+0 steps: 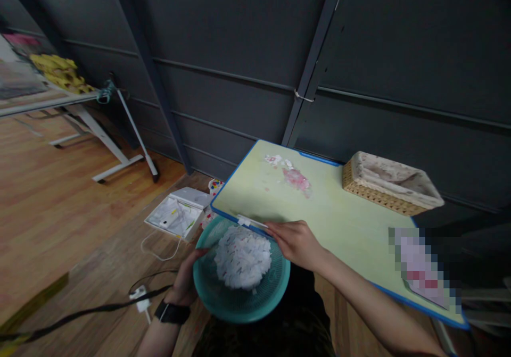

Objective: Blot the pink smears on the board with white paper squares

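Observation:
A teal plastic colander (239, 315) with meshed sides is held below the table's near left edge. A heap of small white scraps, apparently torn paper (243, 258), lies in it. My left hand (187, 277) is closed around the colander's left rim, its thumb over the edge. My right hand (297, 244) pinches a thin white strip (251, 223), which lies along the blue table edge above the colander. Farther back on the pale green tabletop (339, 224) are a few white scraps (274, 159) and a pinkish smear of bits (296, 180).
A lined wicker basket (383, 200) stands at the table's back right. A blurred-out flat item (423, 269) lies at the right end. On the floor to the left are an open white box (175, 216) and a power strip with cables (139, 297). A dark panelled wall (223, 43) rises behind.

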### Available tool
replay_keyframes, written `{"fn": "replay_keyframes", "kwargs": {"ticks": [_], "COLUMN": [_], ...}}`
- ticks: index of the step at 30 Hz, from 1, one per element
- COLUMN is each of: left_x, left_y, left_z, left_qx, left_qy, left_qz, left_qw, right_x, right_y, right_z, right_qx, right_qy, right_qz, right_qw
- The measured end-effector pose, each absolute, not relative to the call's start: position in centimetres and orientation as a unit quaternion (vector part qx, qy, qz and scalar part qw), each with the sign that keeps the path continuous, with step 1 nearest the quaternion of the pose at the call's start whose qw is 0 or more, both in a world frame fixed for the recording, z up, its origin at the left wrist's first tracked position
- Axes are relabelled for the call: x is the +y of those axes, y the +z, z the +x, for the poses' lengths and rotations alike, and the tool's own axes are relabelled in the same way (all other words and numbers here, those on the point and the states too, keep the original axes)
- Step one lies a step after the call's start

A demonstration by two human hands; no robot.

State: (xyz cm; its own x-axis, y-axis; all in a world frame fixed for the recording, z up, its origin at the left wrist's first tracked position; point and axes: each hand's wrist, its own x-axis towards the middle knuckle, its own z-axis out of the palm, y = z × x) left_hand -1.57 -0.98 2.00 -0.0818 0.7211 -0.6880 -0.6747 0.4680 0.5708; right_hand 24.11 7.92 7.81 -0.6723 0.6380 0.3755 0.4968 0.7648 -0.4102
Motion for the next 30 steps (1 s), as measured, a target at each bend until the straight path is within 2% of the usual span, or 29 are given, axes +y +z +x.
{"fn": "replay_keyframes", "kwargs": {"ticks": [5, 9, 12, 15, 19, 30], "left_x": [-1.0, -1.1, -1.2, -1.3, -1.2, -1.0], "left_y": [1.8, 2.3, 2.6, 2.7, 2.4, 0.4], "left_z": [-1.6, -1.3, -0.8, -0.4, 0.0, -0.3], "left_qx": [0.525, 0.542, 0.54, 0.535, 0.541, 0.525], "left_qy": [0.51, 0.496, 0.49, 0.488, 0.469, 0.461], "left_qz": [0.015, 0.019, 0.022, 0.02, 0.025, 0.009], "left_qw": [0.681, 0.679, 0.684, 0.69, 0.698, 0.716], "right_x": [7.5, 10.8, 14.1, 16.3, 17.3, 18.9], "right_y": [8.9, 10.0, 10.8, 11.3, 11.4, 12.1], "right_z": [24.7, 26.4, 27.9, 28.6, 28.0, 27.1], "right_qx": [-0.893, -0.842, -0.804, -0.788, -0.783, -0.784], "right_qy": [0.146, 0.051, -0.025, -0.057, -0.058, -0.027], "right_qz": [-0.316, -0.444, -0.543, -0.583, -0.598, -0.594], "right_qw": [0.284, 0.301, 0.241, 0.189, 0.162, 0.179]}}
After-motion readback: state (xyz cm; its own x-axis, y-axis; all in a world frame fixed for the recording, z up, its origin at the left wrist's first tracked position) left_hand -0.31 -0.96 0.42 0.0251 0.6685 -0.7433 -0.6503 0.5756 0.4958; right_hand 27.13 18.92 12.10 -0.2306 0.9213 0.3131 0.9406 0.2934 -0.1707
